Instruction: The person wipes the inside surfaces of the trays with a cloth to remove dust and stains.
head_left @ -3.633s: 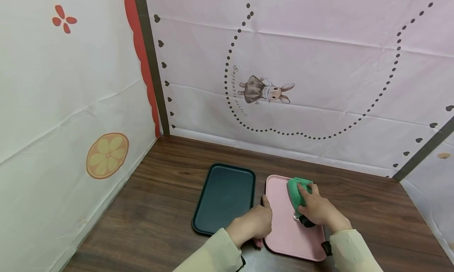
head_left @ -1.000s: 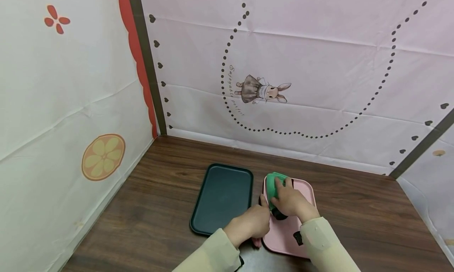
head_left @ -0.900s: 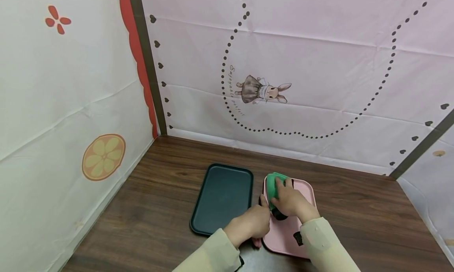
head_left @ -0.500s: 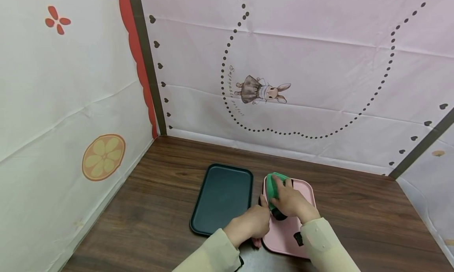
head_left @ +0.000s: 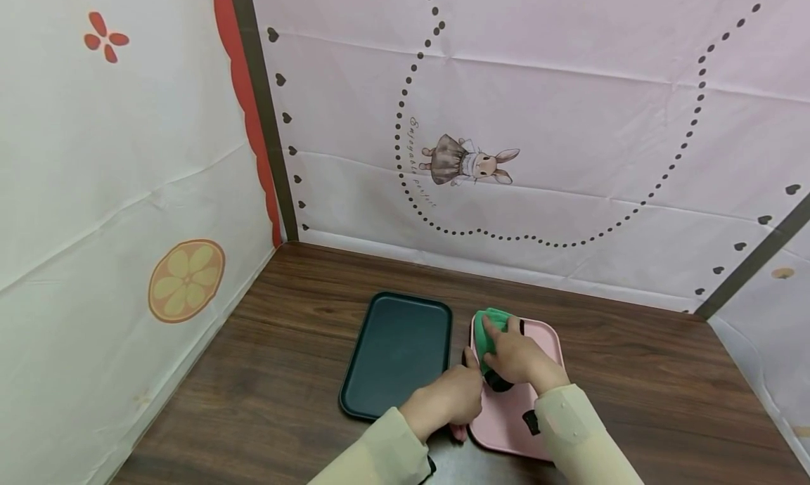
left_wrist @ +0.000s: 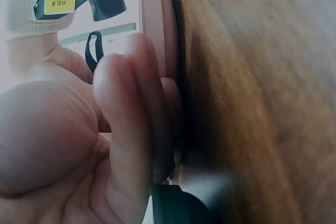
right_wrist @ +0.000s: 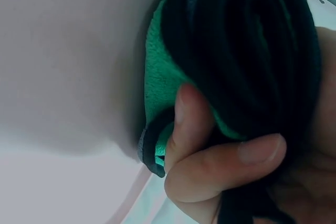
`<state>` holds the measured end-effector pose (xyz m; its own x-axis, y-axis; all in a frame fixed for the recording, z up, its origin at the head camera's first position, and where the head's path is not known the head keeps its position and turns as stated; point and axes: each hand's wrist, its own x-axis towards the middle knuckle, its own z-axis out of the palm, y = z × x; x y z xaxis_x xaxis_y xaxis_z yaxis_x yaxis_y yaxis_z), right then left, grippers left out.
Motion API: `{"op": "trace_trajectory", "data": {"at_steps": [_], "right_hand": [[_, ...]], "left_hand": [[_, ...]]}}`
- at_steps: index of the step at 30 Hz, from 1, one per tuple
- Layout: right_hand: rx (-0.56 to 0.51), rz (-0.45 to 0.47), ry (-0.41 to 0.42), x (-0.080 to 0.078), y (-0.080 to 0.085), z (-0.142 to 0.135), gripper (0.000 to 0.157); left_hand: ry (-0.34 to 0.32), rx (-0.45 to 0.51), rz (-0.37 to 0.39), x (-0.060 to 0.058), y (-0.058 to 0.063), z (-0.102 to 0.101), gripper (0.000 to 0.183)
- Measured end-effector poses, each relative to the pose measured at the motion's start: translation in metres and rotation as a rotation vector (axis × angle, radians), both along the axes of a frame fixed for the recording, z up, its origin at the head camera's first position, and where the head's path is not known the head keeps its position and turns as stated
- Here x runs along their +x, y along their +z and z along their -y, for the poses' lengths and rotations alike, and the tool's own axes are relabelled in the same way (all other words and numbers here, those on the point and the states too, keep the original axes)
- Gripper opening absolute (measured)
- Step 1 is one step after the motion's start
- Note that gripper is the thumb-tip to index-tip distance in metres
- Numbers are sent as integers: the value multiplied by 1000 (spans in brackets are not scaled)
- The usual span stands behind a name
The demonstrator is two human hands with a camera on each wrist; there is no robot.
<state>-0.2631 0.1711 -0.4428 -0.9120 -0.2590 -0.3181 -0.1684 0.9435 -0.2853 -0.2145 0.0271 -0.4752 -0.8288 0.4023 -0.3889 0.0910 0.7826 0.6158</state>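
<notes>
A pink tray (head_left: 506,418) lies on the wooden table, with a folded green cloth (head_left: 484,330) with dark edging on its far left part. My right hand (head_left: 514,355) grips the cloth and presses it against the tray. In the right wrist view, bent fingers (right_wrist: 220,166) hold the cloth's rolled dark edge (right_wrist: 241,51). My left hand (head_left: 451,393) holds the tray's left edge, fingers curled beside the rim in the left wrist view. Just left of it lies a dark green tray (head_left: 401,355). The exact finger contact under the left hand is hidden.
The brown wooden table (head_left: 272,372) carries both trays. A white printed sheet (head_left: 183,154) stands along the left side. Another, pinkish sheet with a rabbit print (head_left: 569,119) closes the back.
Since the oldest frame, my right hand has moved the cloth from the tray's right side to its left side. Over the last second both hands stay nearly still; the right fingers shift slightly.
</notes>
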Motion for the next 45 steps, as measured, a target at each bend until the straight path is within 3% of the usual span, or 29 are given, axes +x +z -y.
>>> {"op": "trace_trajectory", "data": {"at_steps": [11,31,45], "right_hand": [[41,-23,10,2,1,8,72],[92,1,8,10,1,13,70],[104,3,12,21,3,14,69]], "left_hand": [[35,38,-7,1,0,0,81],[58,36,56,1,2,0,83],[32,54,38,1,1,2,82]]}}
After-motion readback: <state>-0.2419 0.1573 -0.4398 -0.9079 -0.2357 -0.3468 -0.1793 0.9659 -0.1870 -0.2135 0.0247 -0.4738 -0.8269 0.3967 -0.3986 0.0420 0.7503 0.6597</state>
